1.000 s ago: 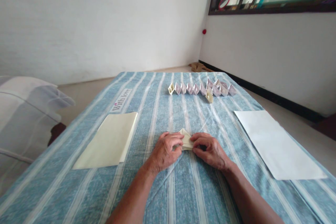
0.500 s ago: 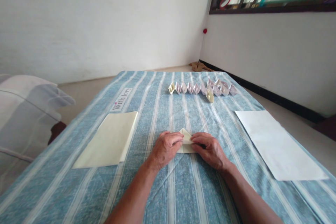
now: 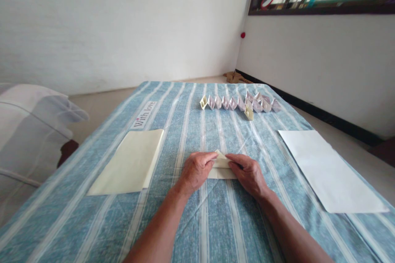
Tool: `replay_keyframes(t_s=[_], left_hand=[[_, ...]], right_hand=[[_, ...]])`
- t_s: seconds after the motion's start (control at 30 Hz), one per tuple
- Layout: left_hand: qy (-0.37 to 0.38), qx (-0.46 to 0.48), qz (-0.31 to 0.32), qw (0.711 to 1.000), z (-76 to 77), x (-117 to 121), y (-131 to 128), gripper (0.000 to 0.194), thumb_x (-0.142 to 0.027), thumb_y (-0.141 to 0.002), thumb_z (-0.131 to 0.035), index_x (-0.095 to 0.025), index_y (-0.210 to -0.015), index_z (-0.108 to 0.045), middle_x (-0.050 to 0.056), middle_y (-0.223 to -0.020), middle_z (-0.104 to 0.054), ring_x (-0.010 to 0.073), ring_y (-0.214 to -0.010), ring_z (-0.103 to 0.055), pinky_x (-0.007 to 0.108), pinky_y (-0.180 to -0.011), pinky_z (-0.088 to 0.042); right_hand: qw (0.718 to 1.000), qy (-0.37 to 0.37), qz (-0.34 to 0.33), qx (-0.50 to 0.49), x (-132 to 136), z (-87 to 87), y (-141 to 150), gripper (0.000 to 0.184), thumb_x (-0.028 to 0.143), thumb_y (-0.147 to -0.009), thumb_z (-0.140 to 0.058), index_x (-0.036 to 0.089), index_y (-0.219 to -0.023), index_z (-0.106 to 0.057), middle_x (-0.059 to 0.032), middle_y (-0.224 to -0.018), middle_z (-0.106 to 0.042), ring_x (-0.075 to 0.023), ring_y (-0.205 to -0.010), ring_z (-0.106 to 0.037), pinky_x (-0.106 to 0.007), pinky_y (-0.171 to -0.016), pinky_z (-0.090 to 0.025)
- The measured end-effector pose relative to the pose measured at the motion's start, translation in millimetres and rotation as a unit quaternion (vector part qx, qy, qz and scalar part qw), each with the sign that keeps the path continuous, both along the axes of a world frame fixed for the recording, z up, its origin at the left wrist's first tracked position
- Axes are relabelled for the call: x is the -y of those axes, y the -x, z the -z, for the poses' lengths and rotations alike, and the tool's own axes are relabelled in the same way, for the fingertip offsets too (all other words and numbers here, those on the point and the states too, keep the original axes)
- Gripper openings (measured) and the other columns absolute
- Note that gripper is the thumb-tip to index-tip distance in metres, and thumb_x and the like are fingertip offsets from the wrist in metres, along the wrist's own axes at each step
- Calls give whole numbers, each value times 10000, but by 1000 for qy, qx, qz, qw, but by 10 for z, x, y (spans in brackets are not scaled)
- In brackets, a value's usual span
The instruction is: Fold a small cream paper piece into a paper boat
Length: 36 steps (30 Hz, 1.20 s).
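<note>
Paper (image 3: 222, 173) sits between my hands on the near half of the tabletop (image 3: 168, 222), peak away from me, flat flap toward me. Left hand (image 3: 196, 168) pinches its left side, right hand (image 3: 249, 172) its right. Fingers (image 3: 211, 156) narrow on both sides, tips close to the peak's slopes. Thumb contact partly hidden, can't confirm it all.

Reads as a folding step: a straight edge runs across just above the flap. To do it well: line up both ends first, keep even tension left and right, then crease from the middle outward. Press firmly; the cloth cover looks soft, so creases probably need a second pass. Main risk: one side slips, fold goes skewed.

Yellow sheets (image 3: 128, 162) well apart on the left, white sheets (image 3: 327, 168) on the right, folded pieces (image 3: 233, 103) beyond. Nothing crowds my hands.
</note>
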State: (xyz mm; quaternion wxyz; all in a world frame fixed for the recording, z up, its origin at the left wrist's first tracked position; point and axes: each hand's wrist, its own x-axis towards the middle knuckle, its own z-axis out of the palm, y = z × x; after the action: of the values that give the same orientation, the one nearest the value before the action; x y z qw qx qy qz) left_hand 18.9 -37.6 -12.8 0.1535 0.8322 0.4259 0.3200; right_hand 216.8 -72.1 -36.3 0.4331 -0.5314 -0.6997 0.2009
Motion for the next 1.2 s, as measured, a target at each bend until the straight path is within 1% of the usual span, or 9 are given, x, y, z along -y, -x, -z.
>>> replay_keyframes(t_s=[0.23, 0.4, 0.53, 0.63, 0.73, 0.87, 0.93, 1.0, 1.2], left_hand=[[-2, -3, -1, 1000, 12, -6, -21, 256, -80, -827, -564, -254, -926, -724, -6, -866, -770, 178, -815, -721, 282, -771, -539], [-8, 3, -2, 1000, 26, -9, -19, 223, -108, -845, -562, -262, -885, -719, -15, -817, -760, 169, -785, -712, 266, -745, -527], [-9, 7, -3, 1000, 35, -10, -22, 211, -125, -858, -560, -266, -885, -716, -17, -808, -754, 164, -787, -706, 264, -752, -519], [-6, 8, -4, 1000, 40, -9, -30, 210, -118, -855, -561, -257, -893, -715, -11, -814, -751, 164, -786, -704, 265, -755, -513], [-3, 6, -5, 1000, 40, -7, -34, 209, -115, -853, -557, -244, -904, -714, -5, -811, -750, 162, -778, -701, 260, -751, -506], [0, 0, -7, 1000, 33, -2, -29, 205, -105, -846, -551, -233, -878, -709, -6, -808, -752, 155, -758, -693, 250, -741, -495], [0, -3, -9, 1000, 31, -1, -29, 219, -78, -831, -552, -230, -867, -705, -8, -816, -755, 155, -755, -692, 251, -742, -489], [-1, -4, -12, 1000, 35, -4, -32, 224, -57, -817, -560, -224, -863, -702, -5, -828, -759, 161, -761, -694, 259, -745, -486], [-6, -2, -11, 1000, 76, -19, -37, 208, -57, -815, -585, -221, -877, -696, -1, -858, -767, 167, -780, -702, 264, -754, -488]], right_hand=[[1000, -8, 19, 14, 1, -17, 32, 268, 178, -850, -544, 237, -1026, -737, -62, -976, -757, -244, -890, -702, -408, -833, -540], [999, -21, 10, 30, 6, -39, 43, 289, 154, -853, -517, 238, -1035, -725, -50, -945, -755, -229, -859, -702, -374, -797, -543], [998, -46, 2, 44, 9, -34, 41, 271, 144, -872, -506, 211, -1038, -710, -71, -954, -746, -225, -858, -699, -364, -785, -551], [990, -111, 12, 87, 36, -50, 64, 257, 119, -899, -478, 193, -1020, -692, -93, -956, -732, -225, -875, -686, -364, -775, -553], [966, -209, 22, 149, 119, -86, 131, 243, 83, -913, -466, 185, -1014, -662, -96, -964, -718, -235, -942, -658, -409, -841, -530], [933, -291, -29, 210, 276, -109, 270, 239, 51, -914, -457, 148, -1054, -625, -118, -1087, -697, -272, -1117, -601, -529, -995, -425], [928, -294, -57, 221, 326, -104, 333, 214, 68, -916, -468, 150, -1032, -628, -106, -1082, -699, -266, -1116, -600, -523, -1026, -399], [932, -276, -70, 223, 342, -100, 375, 180, 85, -916, -484, 149, -989, -635, -96, -1030, -707, -250, -1046, -623, -490, -1010, -416], [943, -221, -73, 236, 313, -126, 410, 127, 124, -915, -509, 150, -934, -632, -86, -949, -706, -241, -974, -633, -460, -965, -427]])
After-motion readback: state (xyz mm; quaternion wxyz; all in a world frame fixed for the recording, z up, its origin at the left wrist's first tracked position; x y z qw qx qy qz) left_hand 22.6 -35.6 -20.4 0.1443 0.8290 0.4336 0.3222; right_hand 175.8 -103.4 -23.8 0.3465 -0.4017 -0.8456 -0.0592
